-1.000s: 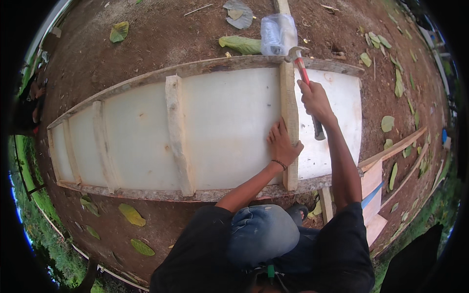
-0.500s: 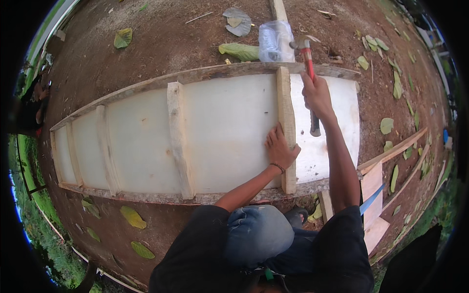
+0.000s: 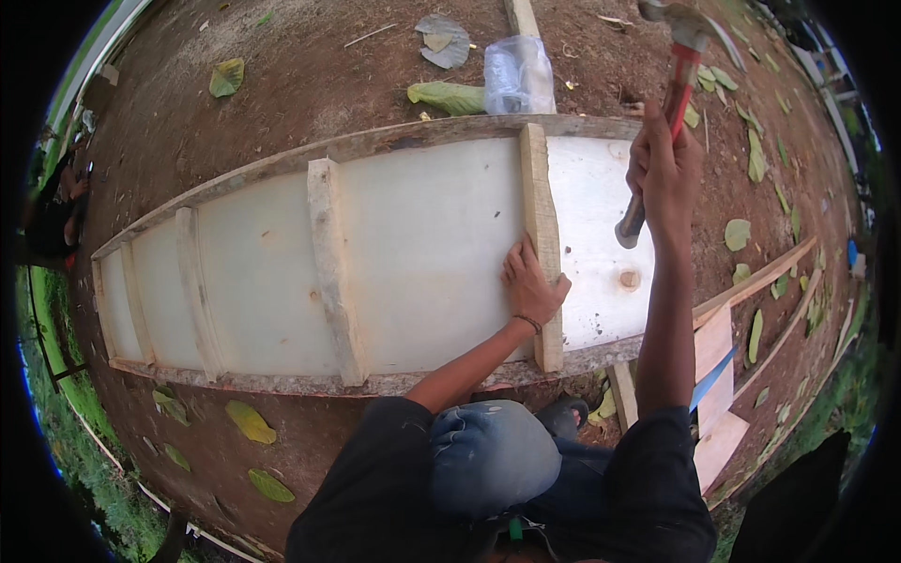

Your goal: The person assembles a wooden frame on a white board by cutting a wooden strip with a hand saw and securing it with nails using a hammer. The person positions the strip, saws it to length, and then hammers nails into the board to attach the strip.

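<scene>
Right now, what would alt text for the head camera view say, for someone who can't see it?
A right hand holds a hammer up near the wider end of a long, wood-framed white panel, while the left hand rests across one wooden crossbar. Leaves lie scattered on the brown ground around it.

One hammer, one frame and one plastic bag show.
</scene>
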